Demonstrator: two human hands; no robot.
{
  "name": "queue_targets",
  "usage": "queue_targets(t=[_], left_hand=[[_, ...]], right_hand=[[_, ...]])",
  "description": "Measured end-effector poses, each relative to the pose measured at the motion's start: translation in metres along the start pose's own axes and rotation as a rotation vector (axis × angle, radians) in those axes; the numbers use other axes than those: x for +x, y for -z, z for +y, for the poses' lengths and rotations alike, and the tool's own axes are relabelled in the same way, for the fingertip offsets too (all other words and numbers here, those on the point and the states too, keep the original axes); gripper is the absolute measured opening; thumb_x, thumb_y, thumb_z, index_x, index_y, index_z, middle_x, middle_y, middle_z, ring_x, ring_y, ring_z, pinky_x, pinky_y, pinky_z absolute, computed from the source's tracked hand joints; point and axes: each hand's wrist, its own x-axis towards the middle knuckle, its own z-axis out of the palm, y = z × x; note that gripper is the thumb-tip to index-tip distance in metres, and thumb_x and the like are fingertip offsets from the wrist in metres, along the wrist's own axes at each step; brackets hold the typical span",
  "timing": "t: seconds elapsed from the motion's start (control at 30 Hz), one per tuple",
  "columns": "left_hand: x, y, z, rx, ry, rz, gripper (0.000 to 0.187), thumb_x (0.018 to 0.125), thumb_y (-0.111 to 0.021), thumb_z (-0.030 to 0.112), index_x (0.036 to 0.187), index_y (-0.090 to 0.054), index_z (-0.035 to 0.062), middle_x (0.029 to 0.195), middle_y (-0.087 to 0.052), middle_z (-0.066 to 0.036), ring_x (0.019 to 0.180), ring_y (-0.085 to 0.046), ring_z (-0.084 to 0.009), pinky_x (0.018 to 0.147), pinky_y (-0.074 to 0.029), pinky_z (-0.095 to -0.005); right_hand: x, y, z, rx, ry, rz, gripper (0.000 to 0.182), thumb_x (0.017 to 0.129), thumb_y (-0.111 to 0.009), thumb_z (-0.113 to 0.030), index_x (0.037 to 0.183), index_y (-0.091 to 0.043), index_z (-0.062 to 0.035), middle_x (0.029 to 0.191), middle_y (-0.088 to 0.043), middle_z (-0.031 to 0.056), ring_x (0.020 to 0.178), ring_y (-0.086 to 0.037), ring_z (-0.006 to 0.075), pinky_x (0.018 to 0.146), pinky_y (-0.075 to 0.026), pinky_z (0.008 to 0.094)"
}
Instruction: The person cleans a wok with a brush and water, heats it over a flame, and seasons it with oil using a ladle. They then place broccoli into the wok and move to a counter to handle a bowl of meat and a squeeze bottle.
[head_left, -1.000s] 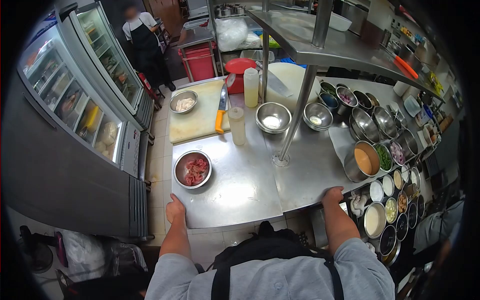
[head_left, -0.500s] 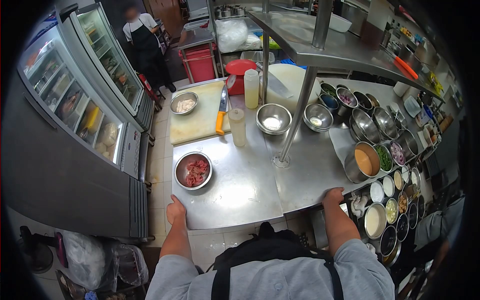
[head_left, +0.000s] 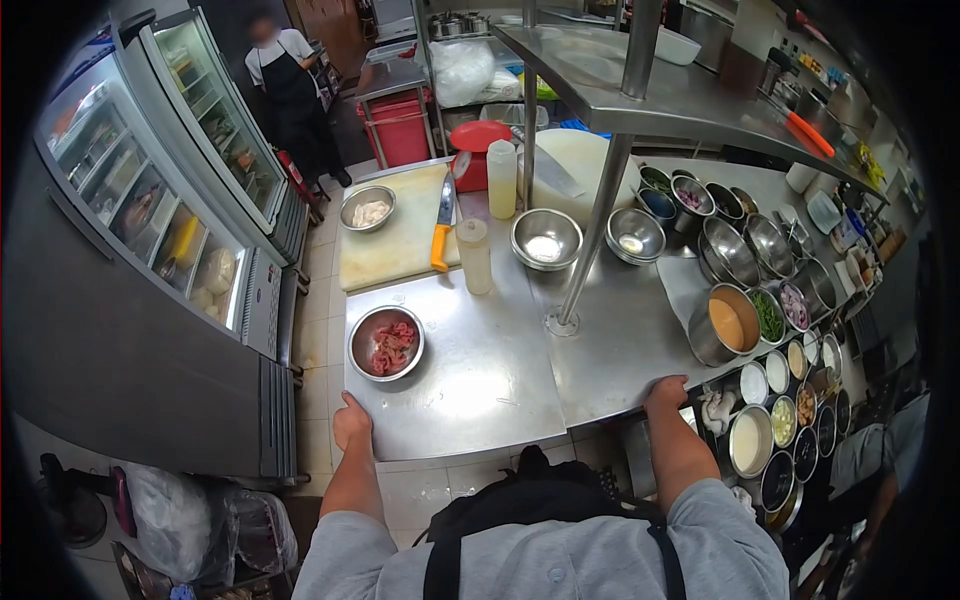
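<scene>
My left hand (head_left: 352, 421) is at the near left corner of the steel table (head_left: 470, 400), its fingers curled round the edge and partly hidden. At the front edge, further right, my right hand (head_left: 667, 392) is closed on the rim in the same way. Just beyond my left hand stands a steel bowl (head_left: 356, 362) with pieces of raw red meat (head_left: 392, 348) in it. A deep steel pot of orange sauce (head_left: 727, 322) is the nearest vessel to my right hand.
A cutting board (head_left: 395, 255) bears a bowl of pale meat (head_left: 368, 209) and a yellow-handled knife (head_left: 440, 245). Squeeze bottles (head_left: 474, 262), nested bowls (head_left: 546, 240) and a shelf post (head_left: 590, 240) stand mid-table. Ingredient containers (head_left: 783, 420) line the right. A person (head_left: 290, 90) stands far left, beyond the fridges (head_left: 150, 190).
</scene>
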Motion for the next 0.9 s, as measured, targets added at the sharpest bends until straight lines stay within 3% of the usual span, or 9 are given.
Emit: queue_targets(t=[0.1, 0.33, 0.4, 0.47, 0.63, 0.73, 0.77, 0.83, 0.9], left_hand=[[0.000, -0.001, 0.000, 0.009, 0.009, 0.002, 0.076, 0.095, -0.024, 0.058, 0.096, -0.070, -0.0025, 0.099, -0.068, -0.023, 0.096, -0.065, -0.0383, 0.085, -0.049, -0.0471], [-0.004, 0.004, 0.002, 0.005, -0.010, 0.005, 0.076, 0.095, -0.024, 0.057, 0.095, -0.070, -0.0036, 0.098, -0.068, -0.024, 0.096, -0.064, -0.0384, 0.086, -0.049, -0.0470], [-0.004, 0.004, 0.003, 0.000, -0.007, 0.003, 0.076, 0.095, -0.025, 0.057, 0.095, -0.070, -0.0037, 0.098, -0.068, -0.024, 0.096, -0.064, -0.0384, 0.086, -0.049, -0.0470], [-0.008, 0.007, 0.004, -0.003, -0.002, 0.003, 0.075, 0.095, -0.025, 0.057, 0.095, -0.070, -0.0036, 0.098, -0.068, -0.024, 0.096, -0.064, -0.0383, 0.086, -0.049, -0.0471], [-0.004, 0.002, 0.001, -0.009, -0.002, 0.007, 0.075, 0.095, -0.026, 0.057, 0.096, -0.070, -0.0038, 0.098, -0.068, -0.024, 0.096, -0.065, -0.0384, 0.085, -0.049, -0.0472], [-0.005, 0.008, 0.003, -0.025, 0.012, -0.026, 0.078, 0.094, -0.025, 0.059, 0.100, -0.069, -0.0047, 0.103, -0.066, -0.024, 0.101, -0.063, -0.0391, 0.089, -0.047, -0.0476], [-0.006, 0.008, 0.004, -0.041, 0.026, -0.057, 0.080, 0.093, -0.024, 0.061, 0.103, -0.068, -0.0055, 0.108, -0.065, -0.025, 0.105, -0.061, -0.0398, 0.092, -0.045, -0.0479], [-0.005, 0.005, 0.002, -0.032, 0.017, -0.019, 0.078, 0.094, -0.025, 0.060, 0.099, -0.069, -0.0048, 0.103, -0.066, -0.025, 0.101, -0.063, -0.0392, 0.089, -0.047, -0.0475], [-0.003, 0.001, 0.001, -0.030, 0.016, 0.028, 0.077, 0.093, -0.028, 0.061, 0.097, -0.069, -0.0042, 0.100, -0.067, -0.024, 0.097, -0.064, -0.0383, 0.086, -0.049, -0.0468]], right_hand=[[-0.006, 0.006, -0.004, -0.117, 0.015, -0.053, 0.058, 0.098, -0.044, -0.037, 0.133, -0.040, 0.0088, 0.115, -0.062, 0.0181, 0.101, -0.064, 0.0285, 0.084, -0.053, 0.0348], [0.003, -0.004, 0.000, 0.113, -0.014, -0.015, 0.069, 0.095, -0.039, -0.050, 0.127, -0.045, 0.0107, 0.130, -0.052, 0.0267, 0.116, -0.053, 0.0417, 0.099, -0.043, 0.0472], [0.061, -0.019, 0.027, -0.008, 0.103, -0.049, 0.069, 0.095, -0.039, -0.050, 0.127, -0.045, 0.0108, 0.130, -0.051, 0.0267, 0.116, -0.053, 0.0415, 0.098, -0.043, 0.0470], [0.202, -0.056, 0.086, -0.259, 0.385, -0.113, 0.069, 0.095, -0.038, -0.050, 0.127, -0.046, 0.0108, 0.130, -0.051, 0.0268, 0.116, -0.053, 0.0413, 0.098, -0.043, 0.0468], [0.214, -0.065, 0.090, -0.398, 0.492, -0.094, 0.067, 0.095, -0.038, -0.049, 0.127, -0.046, 0.0097, 0.132, -0.050, 0.0255, 0.117, -0.052, 0.0403, 0.099, -0.043, 0.0467], [0.217, -0.066, 0.090, -0.286, 0.319, -0.091, 0.067, 0.095, -0.039, -0.049, 0.128, -0.047, 0.0085, 0.133, -0.050, 0.0238, 0.118, -0.052, 0.0398, 0.099, -0.043, 0.0464], [0.227, -0.070, 0.094, -0.593, 0.442, -0.091, 0.065, 0.093, -0.049, -0.040, 0.137, -0.036, 0.0056, 0.132, -0.052, 0.0184, 0.115, -0.056, 0.0297, 0.093, -0.047, 0.0380], [0.257, -0.078, 0.104, -0.899, 0.563, -0.089, 0.073, 0.090, -0.059, -0.031, 0.145, -0.025, 0.0028, 0.132, -0.054, 0.0130, 0.113, -0.060, 0.0196, 0.087, -0.051, 0.0296], [0.266, -0.082, 0.107, -0.834, 0.573, -0.161, 0.077, 0.090, -0.058, -0.032, 0.146, -0.019, 0.0024, 0.138, -0.048, 0.0137, 0.117, -0.057, 0.0235, 0.090, -0.051, 0.0308]])
